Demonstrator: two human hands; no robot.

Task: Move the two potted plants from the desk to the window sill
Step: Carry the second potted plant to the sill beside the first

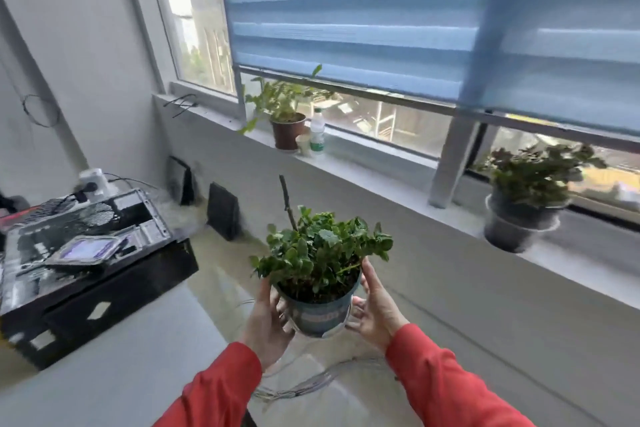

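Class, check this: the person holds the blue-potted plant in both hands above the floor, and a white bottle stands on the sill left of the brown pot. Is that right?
One detail is wrong. In the head view the white bottle stands right of the brown pot, not left, on the window sill. The rest holds: left hand and right hand hold the blue-potted plant.

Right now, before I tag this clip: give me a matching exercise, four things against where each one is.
Things:
1. blue-potted plant
2. brown-potted plant
3. dark-potted plant
4. open computer case

Places:
A. on the desk, left
B. held in the air between left hand and right hand
C. on the window sill, right end
D. on the sill beside a white bottle

Pairs: 1-B, 2-D, 3-C, 4-A
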